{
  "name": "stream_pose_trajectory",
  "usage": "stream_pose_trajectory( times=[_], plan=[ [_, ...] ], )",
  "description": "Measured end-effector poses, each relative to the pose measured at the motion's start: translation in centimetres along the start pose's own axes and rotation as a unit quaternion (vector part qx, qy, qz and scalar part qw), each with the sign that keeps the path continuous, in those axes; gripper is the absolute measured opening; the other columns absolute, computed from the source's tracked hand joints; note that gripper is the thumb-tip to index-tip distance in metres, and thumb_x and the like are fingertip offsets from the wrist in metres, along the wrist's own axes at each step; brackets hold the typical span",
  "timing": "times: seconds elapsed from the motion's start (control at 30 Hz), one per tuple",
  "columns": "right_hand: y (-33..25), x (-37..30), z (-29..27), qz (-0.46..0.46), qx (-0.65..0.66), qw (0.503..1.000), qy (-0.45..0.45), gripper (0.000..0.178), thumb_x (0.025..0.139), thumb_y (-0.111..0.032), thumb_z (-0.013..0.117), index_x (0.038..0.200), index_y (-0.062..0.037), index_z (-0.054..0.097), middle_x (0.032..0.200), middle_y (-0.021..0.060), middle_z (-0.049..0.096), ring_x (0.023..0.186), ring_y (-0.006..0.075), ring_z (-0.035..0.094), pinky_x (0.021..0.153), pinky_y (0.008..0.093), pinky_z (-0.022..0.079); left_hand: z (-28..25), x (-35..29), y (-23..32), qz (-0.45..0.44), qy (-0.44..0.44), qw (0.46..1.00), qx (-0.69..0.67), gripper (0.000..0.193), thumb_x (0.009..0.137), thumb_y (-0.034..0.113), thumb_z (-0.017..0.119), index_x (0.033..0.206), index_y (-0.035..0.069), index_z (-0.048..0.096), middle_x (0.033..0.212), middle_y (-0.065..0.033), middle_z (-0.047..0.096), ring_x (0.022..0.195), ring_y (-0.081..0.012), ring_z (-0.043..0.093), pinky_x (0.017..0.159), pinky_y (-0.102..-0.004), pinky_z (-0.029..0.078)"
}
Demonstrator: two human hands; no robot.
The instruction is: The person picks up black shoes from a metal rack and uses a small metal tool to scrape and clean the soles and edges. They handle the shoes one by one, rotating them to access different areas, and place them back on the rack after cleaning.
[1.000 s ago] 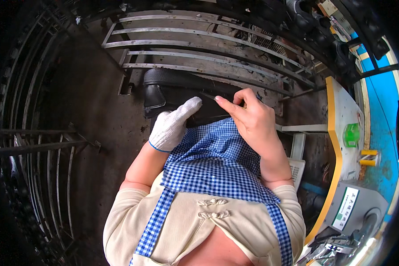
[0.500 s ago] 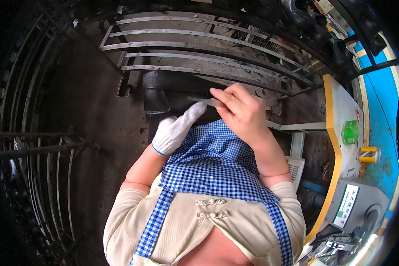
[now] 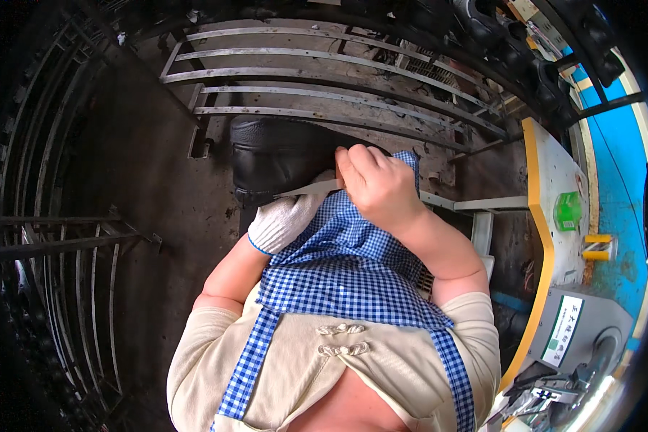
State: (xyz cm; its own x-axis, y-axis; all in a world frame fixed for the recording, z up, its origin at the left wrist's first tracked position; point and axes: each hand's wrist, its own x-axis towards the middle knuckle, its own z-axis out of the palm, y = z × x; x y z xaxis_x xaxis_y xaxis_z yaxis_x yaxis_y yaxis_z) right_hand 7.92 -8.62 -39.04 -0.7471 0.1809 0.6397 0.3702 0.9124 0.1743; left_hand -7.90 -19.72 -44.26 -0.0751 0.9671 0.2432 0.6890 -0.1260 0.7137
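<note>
A black leather boot (image 3: 270,151) lies over my lap, with its broad end toward the left. My left hand (image 3: 284,222), in a white knitted glove, is closed on the boot's near side; part of its fingers is hidden by the boot and the blade. My bare right hand (image 3: 380,183) grips a thin knife (image 3: 313,189), fingers curled round its handle. The flat pale blade points left along the boot's near edge, just above the gloved hand. A blue checked apron (image 3: 338,266) covers my lap beneath them.
A metal rack (image 3: 317,75) with several bars stands ahead, and another barred frame (image 3: 86,245) is at the left. Black footwear (image 3: 511,50) sits at the upper right. On the right, a yellow-edged bench (image 3: 543,194) carries a green container (image 3: 569,211) and a grey machine (image 3: 583,327).
My right hand has come down and slightly left, bringing the knife blade along the boot's near edge. The gloved thumb, raised before, is now lowered, and the boot has turned slightly.
</note>
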Motion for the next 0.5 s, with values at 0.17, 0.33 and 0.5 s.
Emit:
stream_pose_trajectory(
  times=[0.17,0.33,0.5],
  plan=[
    [2.4,0.0,0.3,0.097,0.182,0.979,-0.005,0.022,0.071,-0.004,0.077,0.088,-0.007,0.062,0.079,0.0043,0.056,0.062,0.0163,0.062,0.05,0.0279,0.048,-0.5,0.7,2.4,-0.227,0.055,0.876,-0.423,0.021,0.095,0.016,0.068,0.112,0.003,0.071,0.103,-0.0066,0.072,0.096,-0.0163,0.067,0.083,-0.029,0.053],
    [3.6,-1.0,-0.8,0.253,0.262,0.931,0.026,0.015,0.079,-0.006,0.073,0.09,-0.0082,0.064,0.085,0.004,0.062,0.064,0.0198,0.067,0.055,0.0317,0.054,-1.6,0.6,2.1,-0.231,0.071,0.851,-0.466,0.031,0.09,0.016,0.074,0.114,-0.003,0.069,0.109,-0.0075,0.07,0.097,-0.0152,0.065,0.087,-0.03,0.052],
    [1.8,-1.0,-3.0,0.186,0.266,0.946,-0.023,0.032,0.081,-0.007,0.077,0.111,-0.0139,0.072,0.087,0.0036,0.058,0.064,0.0165,0.06,0.054,0.0317,0.05,-1.3,0.8,1.5,-0.264,0.095,0.795,-0.537,0.034,0.09,0.016,0.073,0.117,-0.003,0.068,0.112,-0.0095,0.071,0.099,-0.0151,0.065,0.089,-0.0307,0.052]
  ],
)
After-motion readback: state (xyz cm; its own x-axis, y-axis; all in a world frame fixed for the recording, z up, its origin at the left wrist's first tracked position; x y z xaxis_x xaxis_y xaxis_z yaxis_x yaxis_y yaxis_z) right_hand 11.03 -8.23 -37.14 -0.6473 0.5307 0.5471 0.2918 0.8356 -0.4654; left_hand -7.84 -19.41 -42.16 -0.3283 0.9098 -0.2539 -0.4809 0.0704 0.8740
